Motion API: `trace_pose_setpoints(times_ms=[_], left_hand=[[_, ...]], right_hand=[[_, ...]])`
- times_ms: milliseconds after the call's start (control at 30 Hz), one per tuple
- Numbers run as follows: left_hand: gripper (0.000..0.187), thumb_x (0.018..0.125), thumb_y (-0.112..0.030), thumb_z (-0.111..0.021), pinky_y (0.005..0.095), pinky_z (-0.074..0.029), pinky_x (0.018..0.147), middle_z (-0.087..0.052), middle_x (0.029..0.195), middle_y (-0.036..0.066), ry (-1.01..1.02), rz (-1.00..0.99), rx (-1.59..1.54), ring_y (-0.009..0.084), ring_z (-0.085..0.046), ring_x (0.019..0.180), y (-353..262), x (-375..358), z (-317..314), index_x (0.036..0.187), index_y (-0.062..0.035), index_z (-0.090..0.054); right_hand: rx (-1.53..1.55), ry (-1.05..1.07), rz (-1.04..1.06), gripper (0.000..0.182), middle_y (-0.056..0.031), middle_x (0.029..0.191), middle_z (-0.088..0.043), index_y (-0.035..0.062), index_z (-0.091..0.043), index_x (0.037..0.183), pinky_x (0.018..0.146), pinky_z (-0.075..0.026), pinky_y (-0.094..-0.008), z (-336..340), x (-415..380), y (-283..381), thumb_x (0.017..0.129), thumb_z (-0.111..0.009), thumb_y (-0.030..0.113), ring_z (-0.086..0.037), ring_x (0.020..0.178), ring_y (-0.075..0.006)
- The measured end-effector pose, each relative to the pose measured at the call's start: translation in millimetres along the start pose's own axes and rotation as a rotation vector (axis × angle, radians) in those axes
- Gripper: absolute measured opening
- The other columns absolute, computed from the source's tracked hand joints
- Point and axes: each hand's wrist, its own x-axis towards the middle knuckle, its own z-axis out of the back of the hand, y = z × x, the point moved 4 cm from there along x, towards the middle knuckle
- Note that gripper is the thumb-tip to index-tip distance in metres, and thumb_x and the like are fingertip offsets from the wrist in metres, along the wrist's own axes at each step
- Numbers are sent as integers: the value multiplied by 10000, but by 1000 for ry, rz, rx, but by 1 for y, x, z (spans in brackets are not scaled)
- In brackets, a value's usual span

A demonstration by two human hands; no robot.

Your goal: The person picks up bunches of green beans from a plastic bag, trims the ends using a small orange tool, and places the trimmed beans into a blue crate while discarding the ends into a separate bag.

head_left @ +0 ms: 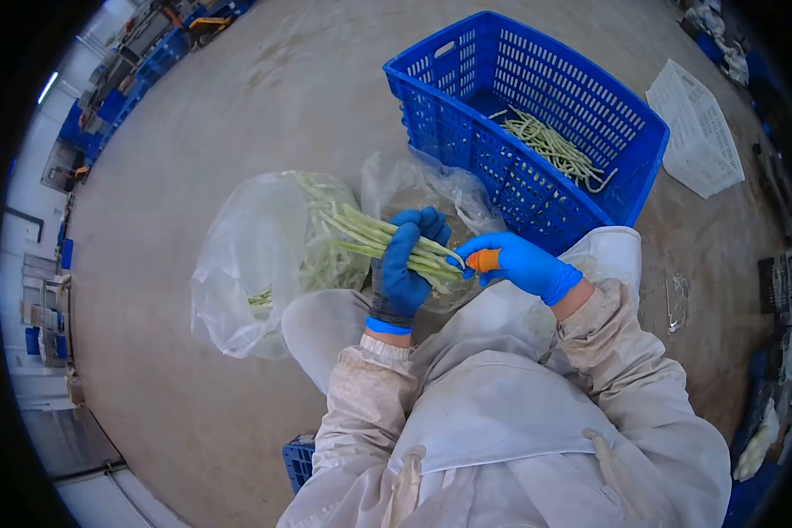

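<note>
My left hand (400, 271), in a dark blue coated glove, is closed around a bunch of long green beans (361, 231). The beans lie roughly level, with one set of ends pointing to the right. My right hand (528, 264), in a bright blue disposable glove, grips a small orange-handled tool (483, 260). Its working end is at the beans' right-hand ends, beside my fingertips, and too small to make out. Left of the bunch, a clear plastic bag (233, 255) holds more long beans.
Ahead on the right stands a blue slatted crate (444, 110) with loose long beans (550, 145) inside. Another clear plastic bag (431, 189) lies against its near side. A white basket (700, 132) sits farther right. Part of a blue crate (298, 462) shows beside me at lower left.
</note>
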Motion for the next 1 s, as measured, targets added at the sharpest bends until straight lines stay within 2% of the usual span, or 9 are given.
trace_pose_setpoints(times_ms=[200,300,600,667,700,767,800,867,1000], left_hand=[[216,909,-131,-524,408,-461,930,-602,1062,131,-90,-85,135,237,-589,997,-3,-2,-7,1096,-24,-537],[216,911,-141,-527,382,-480,893,-613,1018,114,-132,-144,220,210,-599,948,-1,-2,-4,1089,-21,-545],[250,898,-168,-564,261,-457,689,-594,893,70,-232,-219,480,129,-557,772,-1,-5,0,1098,-18,-546],[252,898,-171,-566,267,-462,690,-592,891,67,-224,-194,418,127,-556,773,0,-6,-1,1103,-24,-548],[254,898,-174,-567,273,-468,691,-589,889,64,-217,-173,356,125,-555,773,2,-5,-2,1107,-31,-549],[259,898,-179,-570,279,-475,687,-588,893,59,-250,-98,155,132,-558,773,10,-6,-3,1116,-41,-546],[263,898,-184,-572,286,-482,684,-587,897,54,-276,-22,-48,138,-561,774,15,-4,-3,1124,-51,-544],[270,906,-185,-558,303,-488,715,-583,914,35,-195,-13,-149,145,-563,800,14,0,2,1146,-63,-539],[260,920,-176,-530,331,-491,798,-578,942,9,-120,12,-308,150,-560,838,-2,-1,-5,1163,-83,-535]], right_hand=[[-146,-114,-2,233,-56,882,-641,44,-659,1037,689,-466,-261,-3,2,-5,850,-543,120,-568,777,-116],[-298,-175,118,223,-71,863,-642,31,-653,1031,693,-454,-271,-2,6,-10,841,-550,86,-559,765,-121],[-334,-249,153,187,-89,824,-632,14,-645,974,675,-456,-288,-5,10,-19,851,-547,114,-566,743,-147],[-575,-474,355,189,-66,854,-626,3,-621,1007,693,-458,-266,-4,6,-16,879,-513,91,-572,767,-134],[-574,-474,357,189,-66,854,-626,3,-621,1007,693,-458,-266,0,10,-20,879,-513,91,-572,767,-134],[511,-289,102,178,-143,859,-636,17,-642,943,698,-474,-365,4,24,-45,819,-548,103,-615,783,-247],[511,-288,103,178,-143,859,-636,17,-642,943,698,-474,-365,5,24,-48,819,-548,103,-615,783,-247],[-619,-527,397,226,-164,872,-629,20,-631,998,727,-471,-388,10,15,-37,798,-546,83,-610,797,-284],[-479,-552,318,244,-162,863,-621,18,-625,1021,746,-467,-377,36,9,-52,796,-556,79,-598,801,-300]])
